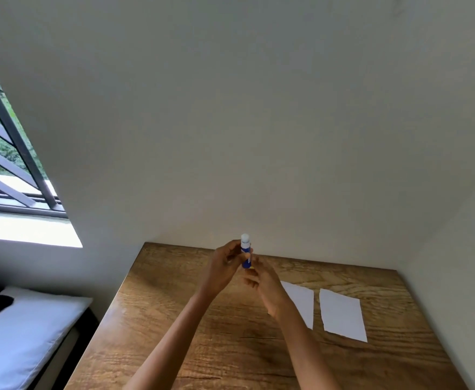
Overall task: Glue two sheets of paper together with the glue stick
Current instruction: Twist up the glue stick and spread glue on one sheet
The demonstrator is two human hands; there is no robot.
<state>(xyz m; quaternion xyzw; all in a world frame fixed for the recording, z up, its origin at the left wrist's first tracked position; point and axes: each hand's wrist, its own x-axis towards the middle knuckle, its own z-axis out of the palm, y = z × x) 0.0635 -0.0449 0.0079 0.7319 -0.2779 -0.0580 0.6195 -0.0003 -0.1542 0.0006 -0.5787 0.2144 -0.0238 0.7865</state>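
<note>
Both hands raise a glue stick upright above the tabletop | left hand grip wraps the barrel | right hand grip pinches its base | two paper sheets lie side by side, apart, on the tabletop right of the hands.

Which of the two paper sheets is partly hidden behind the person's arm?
The left sheet: the right hand and forearm cover its left part. The right sheet lies fully visible.
</note>
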